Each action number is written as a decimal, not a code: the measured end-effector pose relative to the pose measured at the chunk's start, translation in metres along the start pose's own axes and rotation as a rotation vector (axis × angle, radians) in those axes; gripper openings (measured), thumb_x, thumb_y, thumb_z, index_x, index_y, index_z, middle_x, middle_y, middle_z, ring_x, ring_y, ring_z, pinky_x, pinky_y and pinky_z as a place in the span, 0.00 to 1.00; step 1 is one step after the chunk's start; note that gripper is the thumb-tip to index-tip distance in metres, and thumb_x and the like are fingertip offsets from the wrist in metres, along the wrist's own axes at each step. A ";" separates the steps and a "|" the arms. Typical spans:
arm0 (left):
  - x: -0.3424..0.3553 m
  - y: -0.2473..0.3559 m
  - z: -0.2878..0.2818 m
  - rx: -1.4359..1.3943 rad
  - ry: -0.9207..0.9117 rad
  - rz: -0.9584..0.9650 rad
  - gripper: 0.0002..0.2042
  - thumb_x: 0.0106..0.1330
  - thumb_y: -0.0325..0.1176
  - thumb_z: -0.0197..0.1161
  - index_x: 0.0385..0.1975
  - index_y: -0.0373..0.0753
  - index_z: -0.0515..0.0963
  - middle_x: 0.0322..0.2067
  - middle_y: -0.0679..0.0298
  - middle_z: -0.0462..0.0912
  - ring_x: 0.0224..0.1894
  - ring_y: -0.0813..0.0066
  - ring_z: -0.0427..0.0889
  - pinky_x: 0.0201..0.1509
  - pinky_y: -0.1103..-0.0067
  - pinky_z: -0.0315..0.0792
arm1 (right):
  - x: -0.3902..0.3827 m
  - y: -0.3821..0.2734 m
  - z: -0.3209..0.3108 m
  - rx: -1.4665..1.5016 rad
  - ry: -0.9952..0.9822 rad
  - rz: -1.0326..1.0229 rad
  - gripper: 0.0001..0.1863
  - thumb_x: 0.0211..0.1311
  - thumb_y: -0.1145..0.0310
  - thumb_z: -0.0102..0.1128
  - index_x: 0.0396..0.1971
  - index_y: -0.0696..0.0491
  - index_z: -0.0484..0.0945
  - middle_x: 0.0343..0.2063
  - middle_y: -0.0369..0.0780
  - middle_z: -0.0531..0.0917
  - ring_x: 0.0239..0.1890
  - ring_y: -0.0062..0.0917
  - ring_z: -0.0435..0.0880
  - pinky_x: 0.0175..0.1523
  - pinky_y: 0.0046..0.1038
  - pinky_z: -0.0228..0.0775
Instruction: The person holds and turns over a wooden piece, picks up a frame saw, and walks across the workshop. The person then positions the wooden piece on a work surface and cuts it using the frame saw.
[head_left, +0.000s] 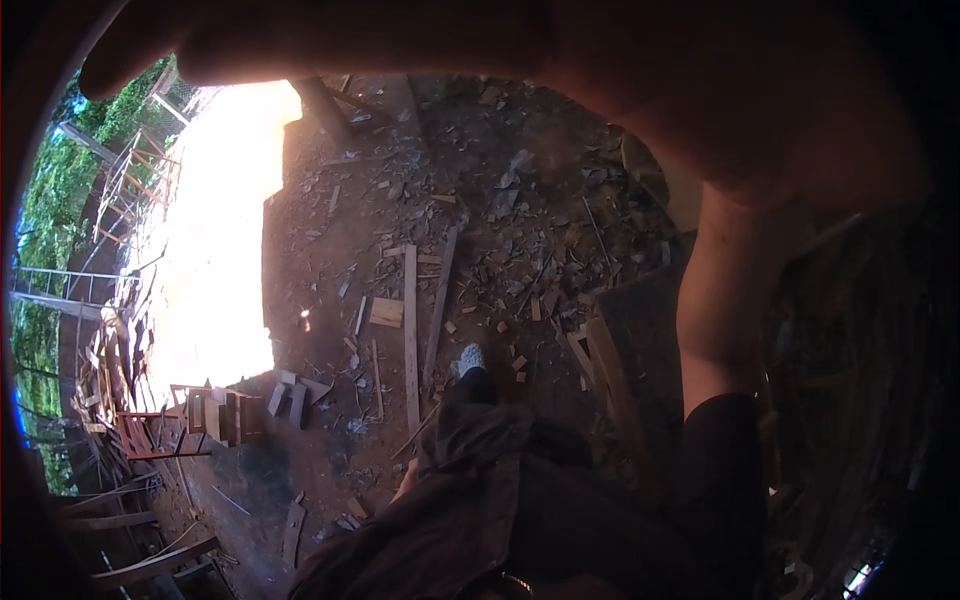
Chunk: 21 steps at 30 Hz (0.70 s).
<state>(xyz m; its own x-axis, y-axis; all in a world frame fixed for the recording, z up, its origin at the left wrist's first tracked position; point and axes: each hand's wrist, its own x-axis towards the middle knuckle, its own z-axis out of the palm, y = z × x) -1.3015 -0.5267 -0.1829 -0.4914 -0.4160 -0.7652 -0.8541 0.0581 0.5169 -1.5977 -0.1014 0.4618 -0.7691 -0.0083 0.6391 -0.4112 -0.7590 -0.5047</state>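
Observation:
My right hand [620,90] is raised very close to the camera across the top of the view, shadowed, with its fingers stretched toward the upper left and no held object visible. Its forearm comes up the right side from a dark sleeve. A sliver of my left hand [405,480] shows low beside my dark clothing; its fingers are mostly hidden. One foot [470,360] in a pale, speckled shoe stands on the dirt ground among wood scraps, beside long planks [411,330] and a small square board [387,312].
Wooden blocks [225,415] and a reddish chair frame [145,435] stand at lower left beside piled timber [110,360]. Longer boards [605,370] lie at right. Debris [520,200] covers the ground ahead. A glaring sunlit patch [215,230] lies left, with trees [40,220] beyond.

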 end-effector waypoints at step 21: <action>0.352 0.594 -0.052 -0.443 -0.072 0.408 0.27 0.77 0.56 0.52 0.59 0.37 0.74 0.43 0.56 0.88 0.42 0.66 0.88 0.45 0.70 0.76 | 0.355 0.338 -0.125 -0.017 -0.143 0.042 0.59 0.69 0.24 0.21 0.75 0.69 0.47 0.75 0.64 0.51 0.78 0.59 0.49 0.81 0.53 0.37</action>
<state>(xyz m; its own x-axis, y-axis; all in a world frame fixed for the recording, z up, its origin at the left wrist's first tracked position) -1.9733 -0.6855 -0.1251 -0.7878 -0.3768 -0.4872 -0.4491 -0.1899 0.8731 -2.0710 -0.2794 0.4452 -0.7089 -0.1337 0.6926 -0.3891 -0.7448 -0.5421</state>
